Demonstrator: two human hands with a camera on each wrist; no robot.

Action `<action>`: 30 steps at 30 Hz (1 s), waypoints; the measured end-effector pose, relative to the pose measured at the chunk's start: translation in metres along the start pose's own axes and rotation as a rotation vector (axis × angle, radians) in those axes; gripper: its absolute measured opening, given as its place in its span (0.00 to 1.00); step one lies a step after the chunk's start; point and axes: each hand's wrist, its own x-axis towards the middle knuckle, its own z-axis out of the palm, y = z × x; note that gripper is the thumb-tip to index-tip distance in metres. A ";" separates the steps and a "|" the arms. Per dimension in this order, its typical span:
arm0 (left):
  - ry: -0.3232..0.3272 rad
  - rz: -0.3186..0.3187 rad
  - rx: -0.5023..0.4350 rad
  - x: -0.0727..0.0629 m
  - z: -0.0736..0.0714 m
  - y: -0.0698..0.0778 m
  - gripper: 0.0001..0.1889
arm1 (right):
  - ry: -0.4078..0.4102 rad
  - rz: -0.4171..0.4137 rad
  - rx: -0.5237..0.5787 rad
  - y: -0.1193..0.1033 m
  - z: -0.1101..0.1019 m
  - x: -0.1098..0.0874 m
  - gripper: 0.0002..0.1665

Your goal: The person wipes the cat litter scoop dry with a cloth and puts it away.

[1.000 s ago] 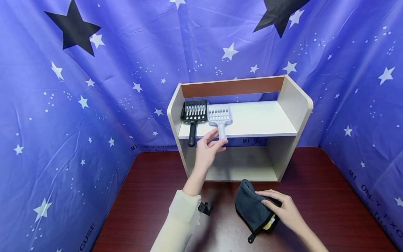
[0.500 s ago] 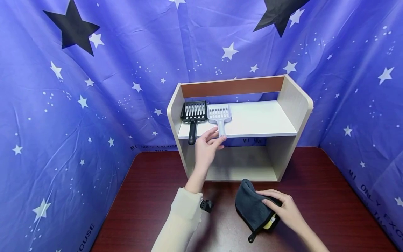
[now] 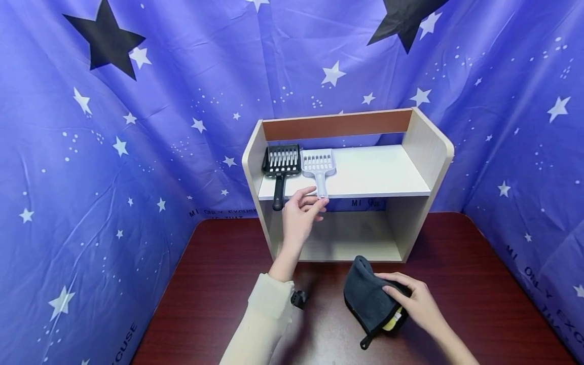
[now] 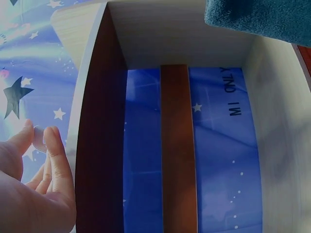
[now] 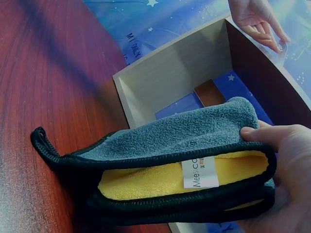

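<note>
On the upper shelf lies a pale slotted litter scoop [image 3: 318, 161], its handle toward the front edge. My left hand [image 3: 298, 218] pinches the end of that handle between thumb and fingers; the left wrist view shows the pinching fingers [image 4: 57, 155] with the handle tip between them. To its left is a black litter scoop [image 3: 281, 162], its handle jutting over the shelf edge. Over the table, my right hand [image 3: 417, 299] grips a folded grey cloth [image 3: 369, 294] with black edging. In the right wrist view its yellow inner side [image 5: 141, 182] and a white label [image 5: 200, 173] show.
A wooden two-tier shelf unit [image 3: 435, 152] stands at the back of the dark red table [image 3: 219, 284]. The white upper board [image 3: 374, 172] carries both scoops. A blue star-printed curtain [image 3: 182, 101] encloses the back and sides.
The pale scoop has shifted slightly back on the shelf, with my left hand still at its handle. My right hand and the cloth have moved slightly right and up.
</note>
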 end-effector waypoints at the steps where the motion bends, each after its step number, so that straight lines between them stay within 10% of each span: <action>1: -0.001 0.000 -0.001 -0.001 0.000 0.000 0.22 | 0.004 0.008 -0.003 0.000 0.000 0.000 0.18; 30: -0.047 -0.020 0.038 -0.048 -0.022 -0.021 0.20 | 0.182 0.394 -0.189 0.035 -0.020 -0.025 0.18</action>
